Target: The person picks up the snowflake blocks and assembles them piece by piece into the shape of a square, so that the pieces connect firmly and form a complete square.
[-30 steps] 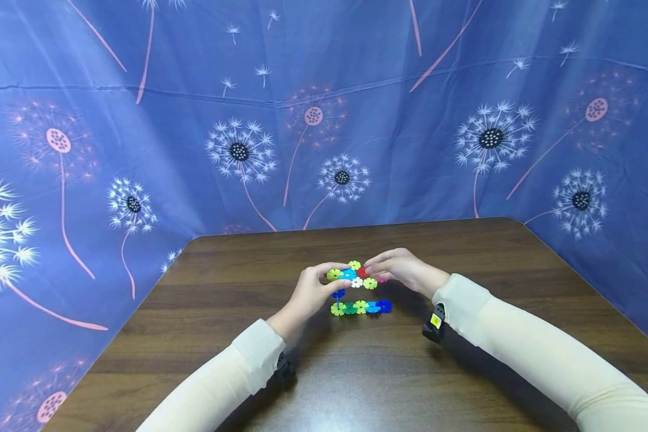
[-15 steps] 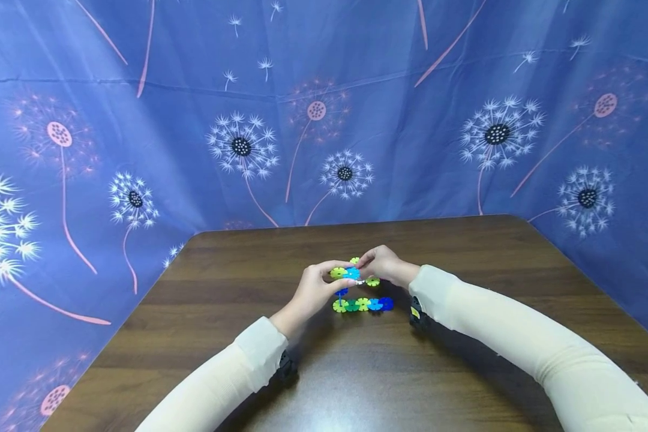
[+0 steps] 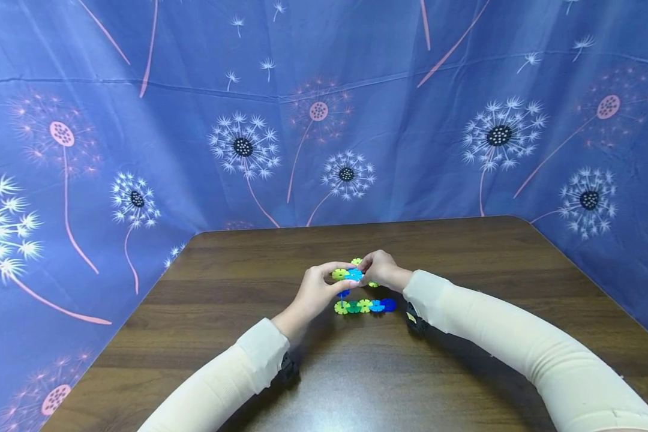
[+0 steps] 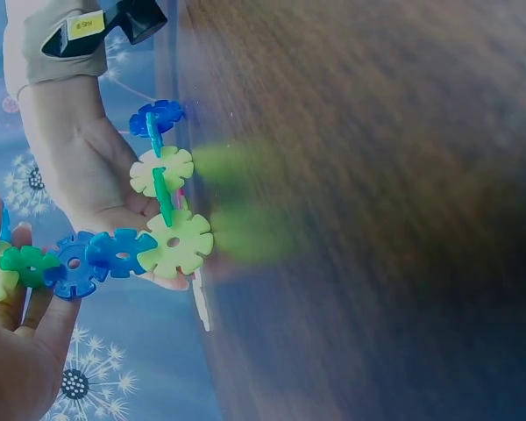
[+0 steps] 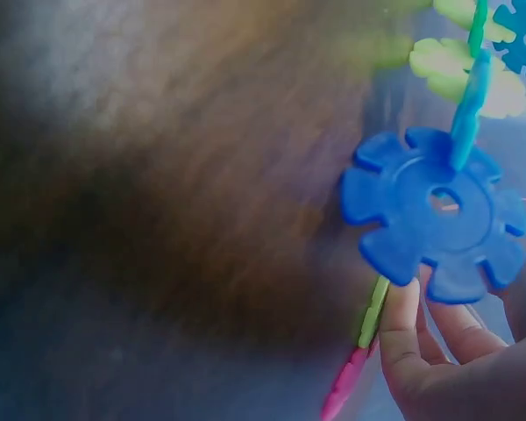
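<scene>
Chain of flower-shaped plastic discs (image 4: pixel 177 244), joined slot into slot, between both hands over the wood-grained desk (image 3: pixel 324 372); cannot tell whether its lower row touches the surface. Left hand (image 3: pixel 314 292): grip narrow, thumb and fingers pinching the chain at a light-blue disc (image 3: pixel 353 274). Right hand (image 3: pixel 382 269): fingers bent, pinching the chain's far part; exact disc hidden. Deep-blue end disc (image 5: pixel 434 215): rounded lobes, raised ring, round centre hole.

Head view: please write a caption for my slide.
A left hand and right hand hold linked flower-shaped discs at a brown table.
</scene>
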`<state>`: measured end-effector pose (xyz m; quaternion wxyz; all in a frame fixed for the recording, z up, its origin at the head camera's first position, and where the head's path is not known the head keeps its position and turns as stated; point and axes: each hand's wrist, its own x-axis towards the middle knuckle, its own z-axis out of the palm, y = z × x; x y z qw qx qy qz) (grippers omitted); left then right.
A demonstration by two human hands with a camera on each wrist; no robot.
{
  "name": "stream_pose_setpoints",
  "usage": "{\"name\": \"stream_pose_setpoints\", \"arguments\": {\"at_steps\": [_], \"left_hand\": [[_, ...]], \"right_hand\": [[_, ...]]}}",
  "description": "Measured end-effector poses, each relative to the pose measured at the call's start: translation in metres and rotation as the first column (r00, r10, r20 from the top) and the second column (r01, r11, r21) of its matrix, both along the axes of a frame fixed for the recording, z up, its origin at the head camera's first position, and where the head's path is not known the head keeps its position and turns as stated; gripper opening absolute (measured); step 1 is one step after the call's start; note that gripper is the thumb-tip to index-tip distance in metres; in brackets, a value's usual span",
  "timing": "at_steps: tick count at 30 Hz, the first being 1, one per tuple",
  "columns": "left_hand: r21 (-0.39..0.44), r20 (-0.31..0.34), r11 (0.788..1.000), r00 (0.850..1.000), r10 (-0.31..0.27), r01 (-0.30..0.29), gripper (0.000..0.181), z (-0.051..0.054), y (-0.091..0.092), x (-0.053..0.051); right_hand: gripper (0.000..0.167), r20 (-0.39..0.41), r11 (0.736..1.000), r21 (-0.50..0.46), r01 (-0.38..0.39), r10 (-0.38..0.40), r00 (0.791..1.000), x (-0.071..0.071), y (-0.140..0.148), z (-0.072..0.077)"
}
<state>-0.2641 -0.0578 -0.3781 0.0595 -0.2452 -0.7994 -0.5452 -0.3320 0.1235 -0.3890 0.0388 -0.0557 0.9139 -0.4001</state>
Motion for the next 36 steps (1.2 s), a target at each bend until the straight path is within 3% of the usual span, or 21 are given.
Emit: {"name": "stream_pose_setpoints", "arguments": {"at_steps": [8, 25, 31, 36], "left_hand": [[-0.007, -0.039, 1.000, 0.999, 0.004, -0.005, 0.035, -0.004, -0.001, 0.001], [-0.018, -0.009, 0.999, 0.999, 0.031, -0.031, 0.034, -0.003, -0.002, 0.003], [-0.011, -0.011, 1.000, 1.000, 0.024, -0.024, 0.033, -0.002, -0.002, 0.002], [-0.024, -0.018, 0.999, 1.000, 0.021, -0.022, 0.035, -0.002, -0.001, 0.000]], "right_hand": [[0.029, 0.017, 1.000, 0.001, 0.005, -0.005, 1.000, -0.002, 0.001, -0.003], [0.028, 0.031, 0.998, 0.068, -0.009, 0.007, 1.000, -0.003, -0.002, -0.003], [0.018, 0.030, 0.999, -0.002, -0.035, 0.035, 0.999, -0.002, 0.003, 0.002], [0.012, 0.068, 0.990, -0.128, -0.061, 0.070, 0.995, 0.000, 0.008, 0.006]]}}
